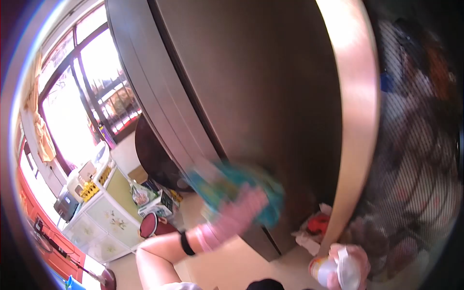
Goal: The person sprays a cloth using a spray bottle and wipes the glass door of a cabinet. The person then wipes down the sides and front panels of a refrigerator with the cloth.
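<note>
Two hands show at a dark cabinet [251, 87]. On the left, a pink-gloved hand [239, 208] lies over a teal cloth [273, 205] against the lower part of the cabinet; motion blur hides the fingers, so I cannot tell whether they clench the cloth or only press it. Low at the right, the right hand [361, 263] has its fingers wrapped around a white can [349, 275], near the foot of a pale wooden edge [358, 96].

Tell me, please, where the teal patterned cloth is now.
In the head view, just below centre, the teal patterned cloth is at the left hand, in front of the flat brown cabinet.
</note>
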`<state>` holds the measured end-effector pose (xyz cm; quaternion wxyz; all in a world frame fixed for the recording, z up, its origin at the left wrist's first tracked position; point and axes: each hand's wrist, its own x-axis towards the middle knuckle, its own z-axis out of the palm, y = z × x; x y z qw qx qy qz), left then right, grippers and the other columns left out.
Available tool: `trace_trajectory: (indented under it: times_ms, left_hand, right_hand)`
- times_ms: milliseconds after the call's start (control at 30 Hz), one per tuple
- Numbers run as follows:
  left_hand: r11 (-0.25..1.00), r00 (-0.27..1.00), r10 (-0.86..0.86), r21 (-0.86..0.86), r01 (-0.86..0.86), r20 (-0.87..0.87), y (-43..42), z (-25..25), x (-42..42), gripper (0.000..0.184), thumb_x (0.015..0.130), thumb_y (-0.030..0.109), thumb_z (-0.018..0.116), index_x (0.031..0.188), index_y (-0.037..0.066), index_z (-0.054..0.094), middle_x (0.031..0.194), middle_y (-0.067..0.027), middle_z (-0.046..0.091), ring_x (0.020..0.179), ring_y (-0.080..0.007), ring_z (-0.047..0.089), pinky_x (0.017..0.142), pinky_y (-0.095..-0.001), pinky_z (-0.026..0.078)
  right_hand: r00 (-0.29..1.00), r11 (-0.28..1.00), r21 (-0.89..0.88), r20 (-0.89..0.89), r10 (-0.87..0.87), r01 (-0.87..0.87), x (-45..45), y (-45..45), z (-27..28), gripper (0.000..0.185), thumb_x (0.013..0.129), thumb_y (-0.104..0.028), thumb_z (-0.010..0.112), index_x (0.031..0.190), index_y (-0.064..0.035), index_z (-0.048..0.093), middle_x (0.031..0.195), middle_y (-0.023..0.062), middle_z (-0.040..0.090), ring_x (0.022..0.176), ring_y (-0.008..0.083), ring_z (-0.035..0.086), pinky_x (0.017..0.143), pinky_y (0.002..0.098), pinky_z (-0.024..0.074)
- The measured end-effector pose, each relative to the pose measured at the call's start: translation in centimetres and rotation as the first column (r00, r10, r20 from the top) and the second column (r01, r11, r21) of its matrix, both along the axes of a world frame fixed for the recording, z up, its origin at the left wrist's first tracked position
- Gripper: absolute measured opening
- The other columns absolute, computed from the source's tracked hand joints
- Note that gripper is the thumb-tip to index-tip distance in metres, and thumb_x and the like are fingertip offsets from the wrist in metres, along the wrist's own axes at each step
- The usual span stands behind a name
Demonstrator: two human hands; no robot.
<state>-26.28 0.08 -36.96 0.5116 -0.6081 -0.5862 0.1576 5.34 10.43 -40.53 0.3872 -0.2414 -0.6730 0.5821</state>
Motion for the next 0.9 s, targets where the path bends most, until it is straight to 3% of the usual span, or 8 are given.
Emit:
trace_trajectory:
  times_ms: [100, 133, 300, 467, 633, 733, 800, 900]
  left_hand:
    - [0.975, 0.881, -0.033, -0.177, 0.131, 0.472, -1.0, -4.2, -2.5, 0.041, 0.089, 0.018, 0.052, 0.13, 0.007, 0.054, 0.132, -0.0106, 0.054, 0.122, -0.0311, 0.052, 0.097, -0.0539, 0.041]
    - [0.978, 0.748, 0.018, -0.168, 0.125, 0.664, -1.3, -4.0, -3.2, 0.041, 0.09, 0.018, 0.052, 0.129, 0.007, 0.054, 0.131, -0.0106, 0.055, 0.122, -0.0306, 0.052, 0.096, -0.0526, 0.042]
    - [0.996, 0.054, 0.085, -0.087, 0.026, 0.995, -2.8, 2.5, -4.3, 0.038, 0.09, 0.016, 0.053, 0.127, 0.007, 0.054, 0.127, -0.0103, 0.057, 0.117, -0.0283, 0.055, 0.093, -0.0463, 0.045]
    - [0.993, -0.176, -0.114, 0.118, 0.016, 0.978, -2.6, 18.1, -1.7, 0.036, 0.091, 0.015, 0.054, 0.126, 0.006, 0.055, 0.123, -0.0101, 0.059, 0.113, -0.026, 0.057, 0.091, -0.0401, 0.049]
    - [0.916, 0.495, -0.372, 0.398, 0.056, 0.786, -1.6, 41.8, 1.9, 0.034, 0.082, 0.014, 0.067, 0.114, 0.008, 0.064, 0.106, -0.0088, 0.067, 0.096, -0.027, 0.066, 0.079, -0.035, 0.056]
    - [0.795, 0.662, -0.539, 0.575, 0.195, 0.521, 0.4, 51.5, -0.6, 0.035, 0.082, 0.013, 0.066, 0.116, 0.008, 0.061, 0.112, -0.0104, 0.065, 0.099, -0.0274, 0.065, 0.082, -0.0363, 0.055]
    - [0.725, 0.671, -0.597, 0.654, 0.216, 0.44, 1.7, 58.8, -2.3, 0.037, 0.085, 0.016, 0.063, 0.12, 0.007, 0.057, 0.114, -0.0116, 0.064, 0.103, -0.0302, 0.063, 0.089, -0.0404, 0.051]
    - [0.728, 0.748, -0.499, 0.68, 0.087, 0.438, 2.4, 71.6, -3.3, 0.043, 0.092, 0.029, 0.052, 0.124, 0.001, 0.053, 0.122, -0.0221, 0.057, 0.113, -0.0371, 0.056, 0.098, -0.0434, 0.045]
  right_hand:
    - [0.981, 0.528, 0.828, 0.188, 0.056, -0.189, 1.0, 3.3, -2.1, 0.062, 0.087, -0.024, 0.065, 0.138, -0.004, 0.036, 0.117, 0.0166, 0.064, 0.107, 0.035, 0.062, 0.098, 0.0433, 0.0461]
    - [0.969, 0.821, 0.564, -0.241, 0.061, 0.088, -0.3, 1.3, -1.1, 0.054, 0.083, -0.016, 0.07, 0.129, -0.002, 0.046, 0.115, 0.0193, 0.063, 0.104, 0.036, 0.063, 0.091, 0.0415, 0.0496]
    - [0.983, 0.863, 0.505, -0.164, 0.079, 0.015, -2.4, -0.6, 3.4, 0.05, 0.081, -0.017, 0.072, 0.123, -0.0023, 0.05, 0.111, 0.0192, 0.064, 0.102, 0.036, 0.062, 0.087, 0.0418, 0.0514]
    - [0.982, 0.882, 0.456, -0.072, 0.172, -0.121, -6.8, -0.8, 8.6, 0.039, 0.084, -0.022, 0.07, 0.114, -0.0036, 0.055, 0.099, 0.0147, 0.063, 0.091, 0.0296, 0.061, 0.08, 0.0396, 0.0498]
    - [0.867, 0.885, -0.224, 0.208, 0.452, -0.407, -11.7, -0.1, 8.8, 0.03, 0.089, -0.033, 0.066, 0.101, -0.0056, 0.063, 0.079, 0.0076, 0.061, 0.069, 0.0195, 0.059, 0.063, 0.0352, 0.0497]
    - [0.74, 0.342, -0.672, -0.485, 0.467, -0.657, -9.1, -2.1, 19.1, 0.032, 0.091, -0.037, 0.063, 0.112, -0.013, 0.062, 0.083, 0.0095, 0.065, 0.068, 0.0199, 0.062, 0.059, 0.0341, 0.052]
    - [0.573, 0.346, -0.485, -0.787, 0.228, -0.803, -7.6, -4.8, 24.5, 0.038, 0.088, -0.028, 0.067, 0.122, -0.0129, 0.058, 0.102, 0.0139, 0.068, 0.071, 0.0233, 0.064, 0.061, 0.034, 0.0544]
    - [0.864, 0.93, 0.068, -0.351, 0.361, -0.361, -6.6, -4.8, 30.2, 0.039, 0.08, -0.022, 0.071, 0.114, -0.009, 0.058, 0.104, 0.0117, 0.068, 0.087, 0.0214, 0.067, 0.079, 0.036, 0.0554]
